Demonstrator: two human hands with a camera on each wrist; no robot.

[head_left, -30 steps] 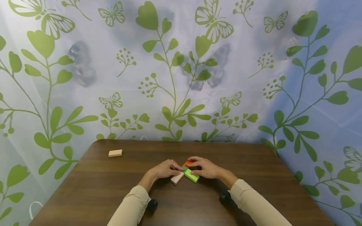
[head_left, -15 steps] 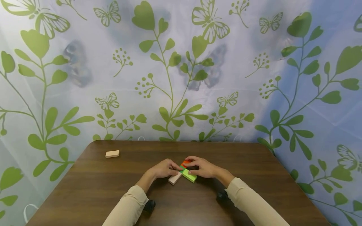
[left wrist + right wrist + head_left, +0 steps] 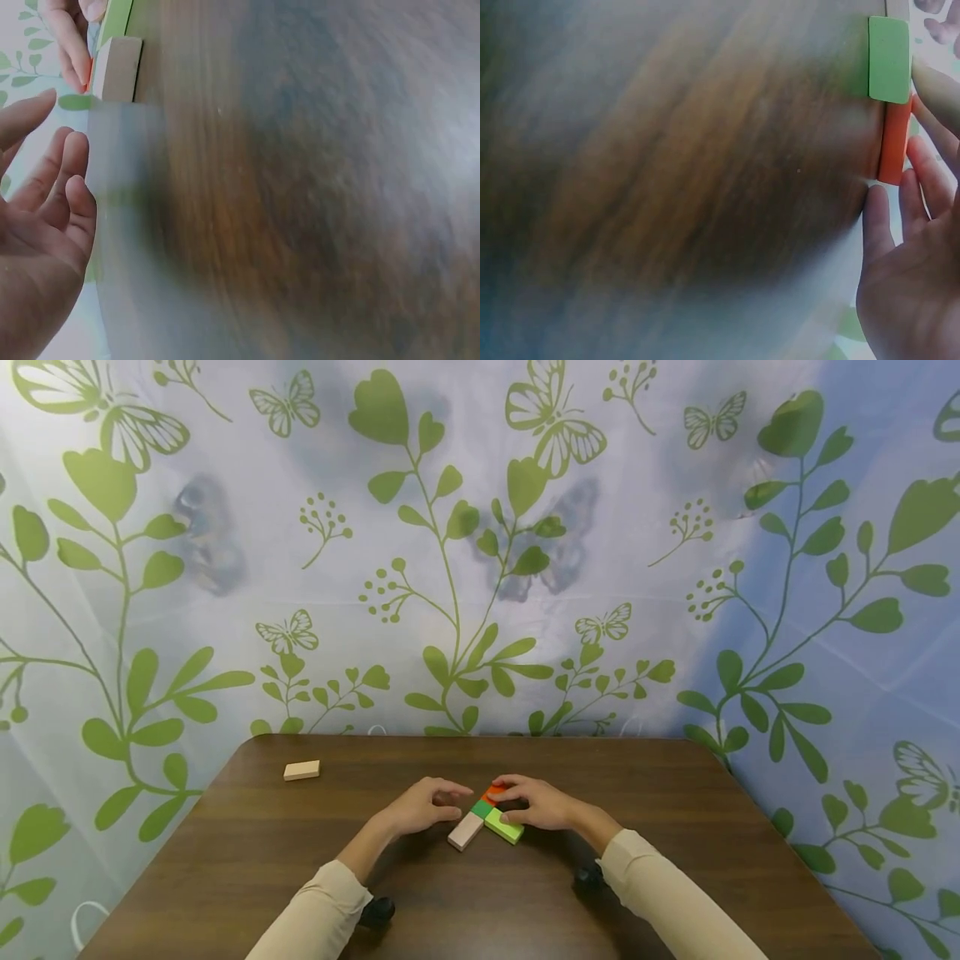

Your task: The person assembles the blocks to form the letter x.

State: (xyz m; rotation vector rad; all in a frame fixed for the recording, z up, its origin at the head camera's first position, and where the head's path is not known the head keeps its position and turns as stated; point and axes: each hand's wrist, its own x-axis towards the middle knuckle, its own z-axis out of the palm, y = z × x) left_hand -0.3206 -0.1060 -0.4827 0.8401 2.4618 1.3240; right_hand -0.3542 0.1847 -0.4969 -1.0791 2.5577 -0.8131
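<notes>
Four-sided wooden blocks lie joined in a cluster on the table: an orange block [image 3: 492,795], a dark green block [image 3: 482,809], a light green block [image 3: 504,827] and a pale block [image 3: 466,832]. My left hand [image 3: 422,806] hovers just left of the cluster, fingers extended and holding nothing; in the left wrist view a gap separates it from the pale block [image 3: 120,69]. My right hand [image 3: 546,804] rests at the cluster's right side. Its fingers touch the orange block [image 3: 895,142] and its thumb lies at the light green block [image 3: 889,58]. The fingers partly cover the orange block.
A single light wooden block [image 3: 302,770] lies at the back left of the brown table [image 3: 480,902]. Behind the table's far edge hangs a curtain [image 3: 480,568] with leaf and butterfly prints. Dark straps or devices sit under both wrists.
My left hand has lifted off the dark green and pale blocks and drawn away to the left. My right hand keeps its place at the orange and light green blocks.
</notes>
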